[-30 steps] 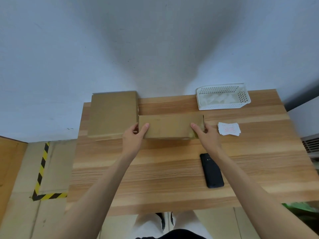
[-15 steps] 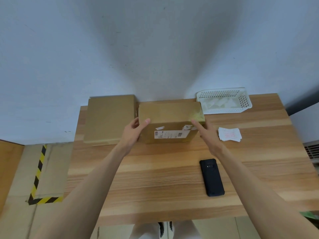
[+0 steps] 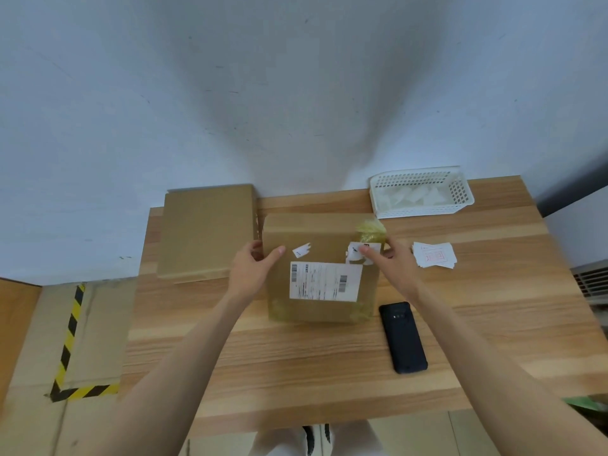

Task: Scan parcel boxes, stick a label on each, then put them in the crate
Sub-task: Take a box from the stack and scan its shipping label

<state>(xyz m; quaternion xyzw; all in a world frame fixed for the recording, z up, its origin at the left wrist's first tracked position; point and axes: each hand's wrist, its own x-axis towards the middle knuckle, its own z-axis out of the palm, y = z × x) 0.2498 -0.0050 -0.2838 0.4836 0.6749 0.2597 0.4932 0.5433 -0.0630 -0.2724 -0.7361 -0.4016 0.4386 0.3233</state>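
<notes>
Scanning is pending: you are gripping the parcel box [image 3: 320, 268] at frame centre with left hand [image 3: 253, 269] and right hand [image 3: 393, 268]; scanner [image 3: 403, 337], labels [image 3: 434, 255] and crate [image 3: 421, 195] are lying untouched.

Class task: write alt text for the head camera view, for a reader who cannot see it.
Two bare hands, left hand and right hand, hold a brown cardboard parcel box by its sides on a wooden table, its white shipping label facing up. A black handheld scanner lies to its right, small white labels and a white plastic basket beyond, another brown box left.
</notes>
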